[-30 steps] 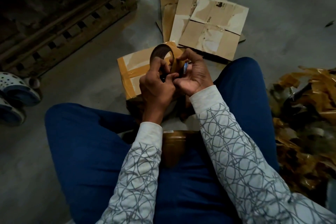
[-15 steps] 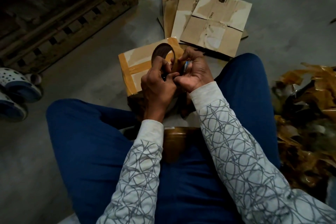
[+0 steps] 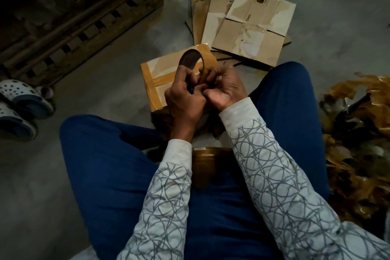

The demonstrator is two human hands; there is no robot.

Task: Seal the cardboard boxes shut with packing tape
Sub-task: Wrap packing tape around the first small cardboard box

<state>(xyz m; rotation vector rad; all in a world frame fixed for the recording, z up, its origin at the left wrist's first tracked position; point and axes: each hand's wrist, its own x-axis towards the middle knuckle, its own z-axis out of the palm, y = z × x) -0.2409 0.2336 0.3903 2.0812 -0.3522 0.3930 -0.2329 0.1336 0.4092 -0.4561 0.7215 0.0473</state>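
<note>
Head view: we see a person sitting on a concrete floor (image 3: 105, 82), legs apart in blue trousers. Both hands meet over a small cardboard box (image 3: 156, 78) that lies on the floor just in front of the knees. Its top carries brown tape strips in a cross. Left hand (image 3: 183, 101) grips the lower part of a brown tape roll (image 3: 195, 58), fingers curled round it. Right hand (image 3: 226, 88) touches the left, fingers curled tight, pinching at the roll's right rim; we cannot tell if a tape end is lifted. The roll stands upright above the box. Behind the box, flattened cardboard sheets (image 3: 253, 25) lie stacked. Wooden pallet (image 3: 73, 19) far left, sandals (image 3: 23, 101) at left edge, heap of crumpled brown tape (image 3: 358, 143) at right. A glossy brown object (image 3: 203, 164) sits in the lap; we cannot tell what it is.
</note>
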